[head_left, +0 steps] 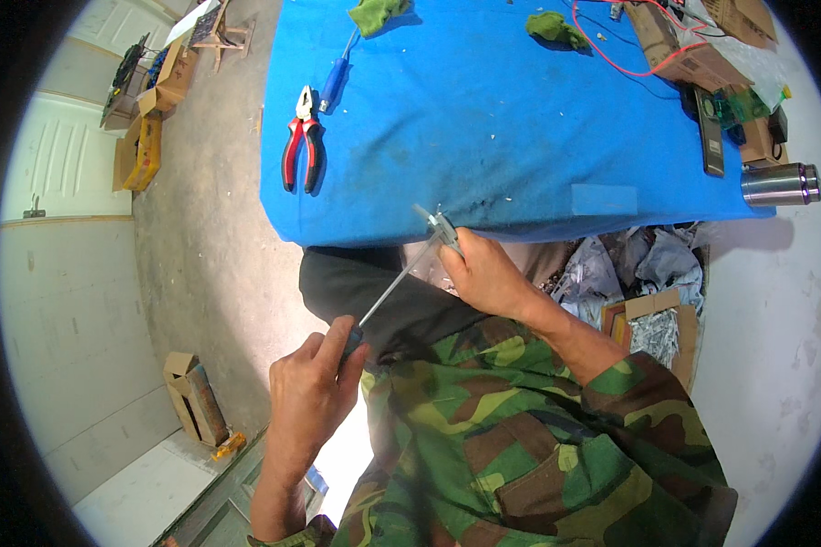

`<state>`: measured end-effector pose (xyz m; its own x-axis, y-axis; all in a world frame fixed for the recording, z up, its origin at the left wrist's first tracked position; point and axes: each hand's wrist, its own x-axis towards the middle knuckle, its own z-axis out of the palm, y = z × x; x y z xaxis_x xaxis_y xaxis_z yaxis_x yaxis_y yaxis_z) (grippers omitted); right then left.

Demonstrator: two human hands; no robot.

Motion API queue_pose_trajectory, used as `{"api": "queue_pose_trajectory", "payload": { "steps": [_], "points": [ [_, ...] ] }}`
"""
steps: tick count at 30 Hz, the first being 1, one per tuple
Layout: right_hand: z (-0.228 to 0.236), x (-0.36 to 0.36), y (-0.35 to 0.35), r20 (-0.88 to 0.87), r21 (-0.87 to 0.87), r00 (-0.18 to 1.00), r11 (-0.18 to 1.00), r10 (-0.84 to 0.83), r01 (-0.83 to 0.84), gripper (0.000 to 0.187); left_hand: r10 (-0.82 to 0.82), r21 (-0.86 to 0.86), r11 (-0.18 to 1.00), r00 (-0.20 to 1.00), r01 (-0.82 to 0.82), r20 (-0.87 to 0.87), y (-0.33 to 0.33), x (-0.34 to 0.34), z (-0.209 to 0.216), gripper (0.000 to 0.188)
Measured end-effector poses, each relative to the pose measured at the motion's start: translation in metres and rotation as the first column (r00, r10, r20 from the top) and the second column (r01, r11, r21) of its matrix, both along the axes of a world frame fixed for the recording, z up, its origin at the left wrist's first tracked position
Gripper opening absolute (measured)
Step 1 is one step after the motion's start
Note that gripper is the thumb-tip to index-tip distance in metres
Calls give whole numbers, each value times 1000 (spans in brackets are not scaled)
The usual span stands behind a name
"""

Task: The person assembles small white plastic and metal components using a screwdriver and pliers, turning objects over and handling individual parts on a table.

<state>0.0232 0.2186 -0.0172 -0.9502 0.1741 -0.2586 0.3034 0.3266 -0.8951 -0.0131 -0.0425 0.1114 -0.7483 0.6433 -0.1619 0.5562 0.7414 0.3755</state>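
Observation:
My left hand (pixel 312 387) is closed around the dark handle of a screwdriver (pixel 394 285), its long shaft slanting up to the right. The shaft's far end meets a small grey metal part (pixel 445 233), pinched in the fingers of my right hand (pixel 489 273). Exactly what kind of part it is, and where the tip touches it, is too small to make out. Both hands are in front of the table's near edge, above my lap. On the blue-covered table (pixel 429 118) lie red-and-black pliers (pixel 303 146) and a blue-handled screwdriver (pixel 335 84).
Green cloth-like bundles (pixel 556 32) lie toward the far side. At the right are a red cable (pixel 611 68), a phone-like dark slab (pixel 710 132) and a steel flask (pixel 781 185). Below the table's right end stand grey bags (pixel 593 273) and a cardboard box (pixel 686 342).

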Motion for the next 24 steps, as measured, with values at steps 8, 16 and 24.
{"api": "queue_pose_trajectory", "payload": {
  "steps": [8,16,24],
  "points": [
    [2,0,3,17,0,1000,1000,23,-23,33,-170,-166,977,964,136,-205,17,-2,18,37],
    [3,2,-4,6,26,1000,1000,4,-4,32,20,-164,987,997,-8,72,17,-3,21,32],
    [-2,2,-6,-45,108,999,994,7,-2,33,124,65,988,968,-141,220,9,7,2,27]
  ]
}}
